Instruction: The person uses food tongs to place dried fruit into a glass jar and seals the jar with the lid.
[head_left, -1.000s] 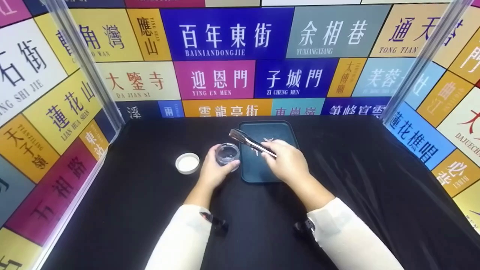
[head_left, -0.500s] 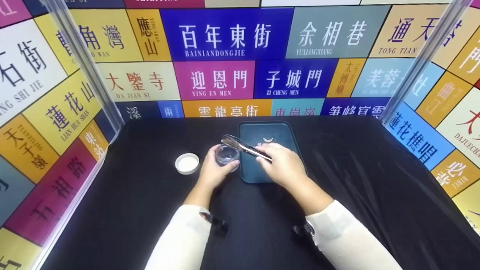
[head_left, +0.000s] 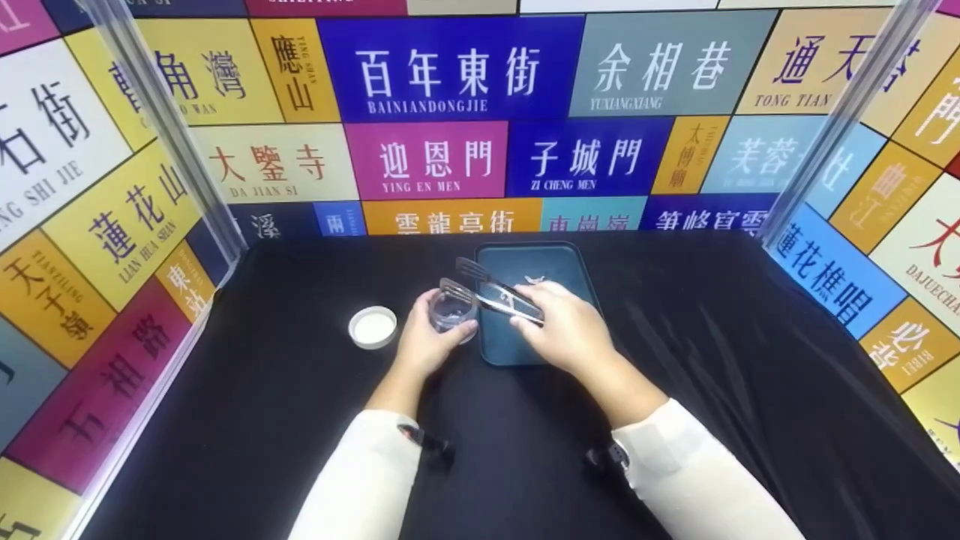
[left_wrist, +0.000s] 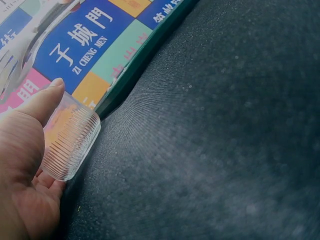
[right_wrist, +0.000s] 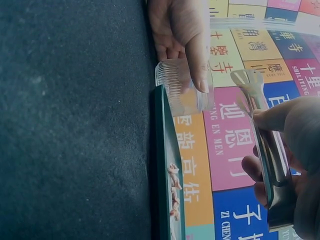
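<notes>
Fingers: those of your right hand [head_left: 568,324] are wrapped round a pair of shiny silver metal tongs [right_wrist: 274,175]; those of your left hand [head_left: 426,339] grip a clear, round, ribbed-walled jar [head_left: 452,309], thumb on the near side.

Backdrop: a wall of coloured rectangular panels [head_left: 450,67] with Chinese lettering across the top and both sides of the head view. Below it, a black cloth [head_left: 255,420] covers the work surface.

Tray: dark teal, rectangular, with rounded corners [head_left: 517,349], centre of the frame, part of its right side behind your right hand.

Tongs: left of your right hand, arms spread; in the head view the lower tip overlaps the jar's rim. The right wrist view shows the tips apart from the jar, above it.

Jar: uncovered, just left of the tray; contact between them cannot be told.

Lid: white, round [head_left: 373,328], on the cloth left of your left hand.

Smallest: pale, pinkish irregular pieces [right_wrist: 175,192] on the tray; exact count unclear.
</notes>
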